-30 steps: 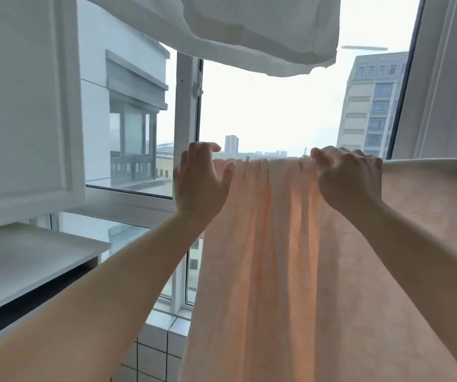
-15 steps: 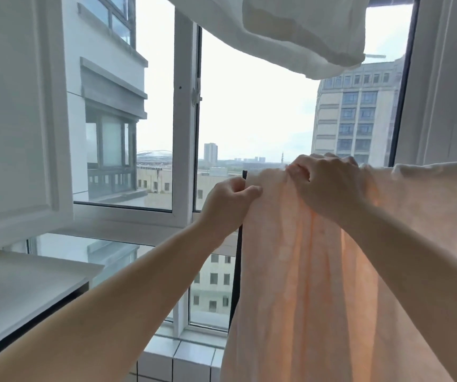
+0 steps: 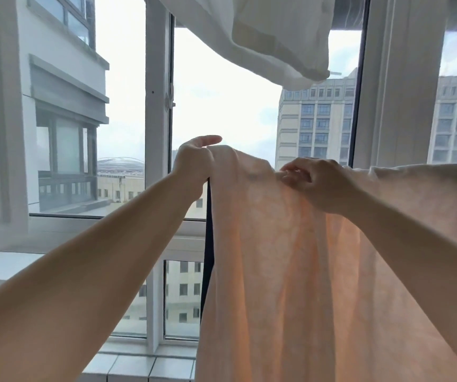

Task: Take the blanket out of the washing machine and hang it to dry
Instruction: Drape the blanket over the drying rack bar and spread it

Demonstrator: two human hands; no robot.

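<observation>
The peach blanket [image 3: 290, 257] hangs draped in front of the window [image 3: 221, 106], its top edge gathered between both hands. The left hand [image 3: 194, 161] grips the left corner with one finger pointing out, and the right hand [image 3: 318, 183] pinches a fold of the top edge. To hang it well, I would draw the left corner outward until the bunched edge lies flat and even.
</observation>
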